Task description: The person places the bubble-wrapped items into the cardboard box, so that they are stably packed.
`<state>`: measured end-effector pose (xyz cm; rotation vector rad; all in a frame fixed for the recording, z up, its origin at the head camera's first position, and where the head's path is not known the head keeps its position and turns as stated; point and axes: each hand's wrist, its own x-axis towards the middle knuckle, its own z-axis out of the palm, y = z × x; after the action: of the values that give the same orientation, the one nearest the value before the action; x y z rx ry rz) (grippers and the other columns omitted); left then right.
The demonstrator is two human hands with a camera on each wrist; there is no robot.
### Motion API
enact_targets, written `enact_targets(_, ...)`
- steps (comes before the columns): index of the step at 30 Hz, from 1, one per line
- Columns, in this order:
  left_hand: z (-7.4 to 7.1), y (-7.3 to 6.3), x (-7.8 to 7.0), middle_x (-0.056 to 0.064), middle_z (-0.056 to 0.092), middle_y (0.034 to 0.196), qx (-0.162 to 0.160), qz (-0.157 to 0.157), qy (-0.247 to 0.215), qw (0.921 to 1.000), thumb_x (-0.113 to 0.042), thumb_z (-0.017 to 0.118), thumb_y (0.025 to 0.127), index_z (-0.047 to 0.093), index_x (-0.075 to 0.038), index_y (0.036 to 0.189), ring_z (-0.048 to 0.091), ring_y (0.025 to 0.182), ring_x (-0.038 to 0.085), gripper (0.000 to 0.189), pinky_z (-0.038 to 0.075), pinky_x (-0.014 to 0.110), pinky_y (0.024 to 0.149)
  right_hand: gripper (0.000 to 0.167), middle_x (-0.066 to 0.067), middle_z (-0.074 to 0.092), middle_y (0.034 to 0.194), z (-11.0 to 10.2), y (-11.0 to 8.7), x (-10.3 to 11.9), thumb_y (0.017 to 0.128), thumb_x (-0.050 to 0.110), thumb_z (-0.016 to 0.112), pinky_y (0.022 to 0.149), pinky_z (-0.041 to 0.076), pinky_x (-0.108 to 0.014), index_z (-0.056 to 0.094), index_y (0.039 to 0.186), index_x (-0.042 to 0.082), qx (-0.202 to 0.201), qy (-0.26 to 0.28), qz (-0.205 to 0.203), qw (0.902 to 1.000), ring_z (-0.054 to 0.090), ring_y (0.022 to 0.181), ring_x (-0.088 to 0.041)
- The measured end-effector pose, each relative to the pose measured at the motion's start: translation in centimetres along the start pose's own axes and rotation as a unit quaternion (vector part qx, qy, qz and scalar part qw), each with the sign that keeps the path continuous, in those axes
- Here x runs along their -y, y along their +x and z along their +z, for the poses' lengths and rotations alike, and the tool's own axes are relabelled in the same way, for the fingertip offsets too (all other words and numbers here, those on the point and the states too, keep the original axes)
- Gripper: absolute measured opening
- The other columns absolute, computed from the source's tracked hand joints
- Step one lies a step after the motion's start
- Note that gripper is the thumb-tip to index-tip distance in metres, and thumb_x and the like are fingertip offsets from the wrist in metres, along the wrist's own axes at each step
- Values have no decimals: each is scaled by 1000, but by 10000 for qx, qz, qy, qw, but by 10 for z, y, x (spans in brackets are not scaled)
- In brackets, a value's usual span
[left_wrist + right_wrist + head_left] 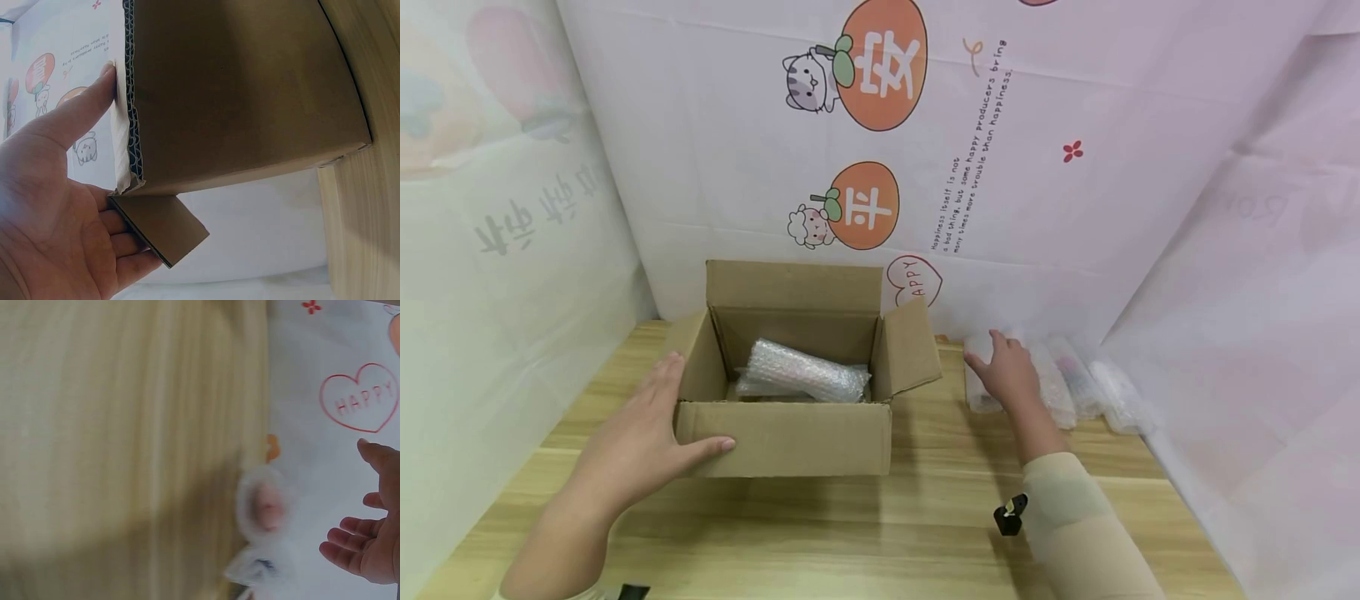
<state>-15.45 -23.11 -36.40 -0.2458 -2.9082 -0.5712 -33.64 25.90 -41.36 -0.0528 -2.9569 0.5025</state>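
An open cardboard box (790, 440) stands on the wooden table, its flaps spread. Inside it lie bubble-wrapped packages, the top one a long bubble-wrapped roll (805, 371) set at a slant. My left hand (643, 442) rests at the box's left front corner, thumb stretched along the front flap and fingers against the side flap (164, 225). Over the nearest of several wrapped packages at the right, my right hand (1009, 371) hovers with spread fingers. In the right wrist view that hand (375, 531) has nothing in its grasp, and a bubble-wrapped package (265, 506) stands beyond it.
More bubble-wrapped packages (1078, 383) line the table's back right, along the printed white backdrop (1000, 167). White sheets rise at both sides. The box's right flap (912, 348) sticks out toward the packages. Wooden tabletop (925, 533) extends in front of the box.
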Motion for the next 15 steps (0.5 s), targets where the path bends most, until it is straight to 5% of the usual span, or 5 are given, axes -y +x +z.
enact_targets(15, 0, 0, 0, 17, 0, 165, -10, -15, 42, 10000, -83, 56, 74, -7, -6, 157, 13, 148, 45, 129, 25, 70, 109, 74, -36, 45, 130, 30, -1, -12, 93, 51, 59, 88, 47, -64, 42, 137, -5, 499, -660, 536, 9951, 43, 121, -54)
